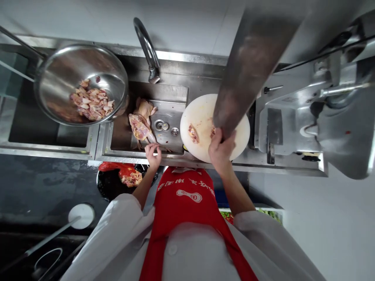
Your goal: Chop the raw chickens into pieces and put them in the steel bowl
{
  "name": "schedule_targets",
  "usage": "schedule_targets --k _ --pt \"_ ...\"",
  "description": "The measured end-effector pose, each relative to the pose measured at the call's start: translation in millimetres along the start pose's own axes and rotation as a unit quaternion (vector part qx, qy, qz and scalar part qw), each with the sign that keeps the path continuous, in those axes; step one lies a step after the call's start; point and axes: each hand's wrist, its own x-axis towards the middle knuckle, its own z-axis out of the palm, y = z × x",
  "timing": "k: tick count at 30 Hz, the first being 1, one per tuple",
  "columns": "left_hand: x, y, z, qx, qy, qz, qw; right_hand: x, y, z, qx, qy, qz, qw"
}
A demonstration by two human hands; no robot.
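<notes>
My right hand (222,150) is closed around the handle of a large cleaver (249,70), its broad blade raised and blurred above the round white cutting board (195,111). A small piece of cut chicken (193,134) lies on the board, and another is partly hidden beside my right hand. My left hand (154,156) is at the front edge of the sink, fingers curled together close to the legs of a chicken carcass (141,121). Whatever those fingers hold, if anything, I cannot make out. The carcass rests in the sink (172,93), left of the drain.
A big steel bowl (55,82) with chopped chicken pieces (92,103) stands over the left side. A curved faucet (145,43) rises behind the sink. Right of the board sits a metal slicing machine (295,113). Below the counter is a black-lined bucket (108,181) with a red bag.
</notes>
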Motion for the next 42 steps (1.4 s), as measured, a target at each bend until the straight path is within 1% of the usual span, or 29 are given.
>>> schedule_targets --k 2,3,5,6,8,10,12,14,16,18,20,22,24,25,26,28,29,30,31,32,33,34,35,37,38,39,40,42 --pt "0 -3 -4.4 0.005 0.002 -0.021 1.000 2 -3 24 -0.028 -0.075 0.016 0.997" --pt "2 -2 -3.1 0.005 0.000 -0.030 1.000 3 -4 35 -0.038 -0.099 0.021 0.994" --pt "11 8 8.2 -0.004 -0.011 -0.033 0.999 6 -4 50 -0.046 -0.128 0.022 0.990" --pt "17 17 18.3 -0.016 -0.025 -0.025 0.999 8 -2 53 -0.049 -0.139 0.019 0.989" --pt "27 41 46.1 -0.054 -0.068 0.013 0.996 12 3 54 -0.054 -0.156 0.012 0.986" --pt "34 67 78.6 -0.095 -0.123 0.064 0.986 15 10 51 -0.059 -0.152 0.008 0.987" --pt "39 86 108.0 -0.109 -0.178 0.098 0.973 18 16 48 -0.063 -0.144 0.002 0.988" --pt "41 93 128.0 -0.108 -0.202 0.103 0.968 22 22 45 -0.060 -0.145 -0.005 0.988" --pt "41 90 136.9 -0.110 -0.207 0.098 0.967 24 28 43 -0.053 -0.150 -0.011 0.987" --pt "40 84 136.9 -0.125 -0.202 0.092 0.967 24 31 43 -0.048 -0.149 -0.013 0.988" --pt "37 79 131.3 -0.143 -0.181 0.079 0.970 22 31 42 -0.047 -0.148 -0.013 0.988" --pt "34 77 121.8 -0.157 -0.134 0.056 0.977 19 27 36 -0.045 -0.152 -0.014 0.987" --pt "30 75 109.1 -0.158 -0.074 0.022 0.984 17 18 20 -0.034 -0.135 -0.018 0.990" --pt "28 72 101.7 -0.153 -0.048 0.005 0.987 17 13 7 -0.021 -0.107 -0.023 0.994" --pt "25 68 93.7 -0.145 -0.027 -0.010 0.989 17 7 -8 -0.003 -0.063 -0.029 0.998" --pt "18 58 77.0 -0.127 -0.003 -0.034 0.991 18 -4 -39 0.048 0.059 -0.037 0.996" --pt "14 52 69.0 -0.119 0.004 -0.042 0.992 19 -9 -50 0.077 0.123 -0.032 0.989" --pt "11 47 61.4 -0.112 0.010 -0.049 0.992 19 -13 -56 0.103 0.175 -0.021 0.979" --pt "7 42 54.8 -0.106 0.014 -0.055 0.993 19 -14 -56 0.121 0.205 -0.004 0.971" --pt "5 38 49.4 -0.104 0.018 -0.059 0.993 19 -15 -50 0.123 0.196 0.014 0.973" --pt "3 35 45.4 -0.103 0.021 -0.061 0.993 19 -13 -37 0.114 0.155 0.029 0.981" --pt "3 33 43.2 -0.104 0.026 -0.062 0.992 18 -11 -21 0.094 0.097 0.043 0.990" --pt "3 33 43.0 -0.105 0.030 -0.063 0.992 18 -8 -2 0.059 -0.012 0.040 0.997" --pt "8 38 49.4 -0.106 0.028 -0.058 0.992 18 -1 33 0.039 -0.095 0.035 0.994" --pt "12 44 56.1 -0.106 0.020 -0.049 0.993 19 3 47 0.030 -0.125 0.028 0.991" --pt "17 50 64.8 -0.106 0.001 -0.034 0.994 21 7 56 0.025 -0.135 0.021 0.990" --pt "21 59 74.9 -0.108 -0.029 -0.011 0.994 23 11 61 0.018 -0.144 0.012 0.989" --pt "29 76 96.6 -0.103 -0.116 0.050 0.987 30 20 64 0.021 -0.156 0.003 0.988"
